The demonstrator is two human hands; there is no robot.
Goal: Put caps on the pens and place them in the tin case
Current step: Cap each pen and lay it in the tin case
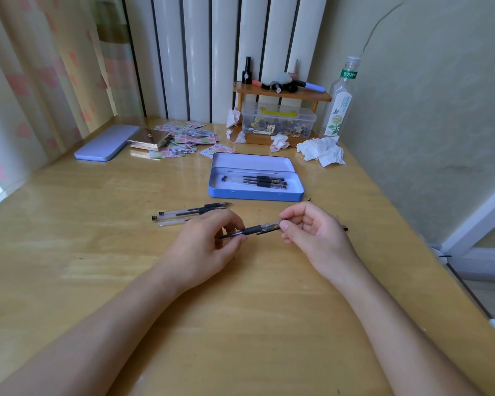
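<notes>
The table [97,252] is looking like pale wood with a smooth, glossy varnish that is reflecting the light. The tin case [256,192] is showing painted blue metal outside, slightly shiny, and a paler matt surface inside. Its lid [106,145] is appearing as smooth lilac metal with a soft sheen. The pen [252,230] in the hands is having a clear plastic barrel and a dark matt grip, probably rubber. The tissues [322,151] are looking like thin, crumpled white paper, rough and matt. The bottle [339,104] is showing clear glossy plastic. The storage box [279,121] is seeming translucent plastic on a wooden shelf [280,94].
</notes>
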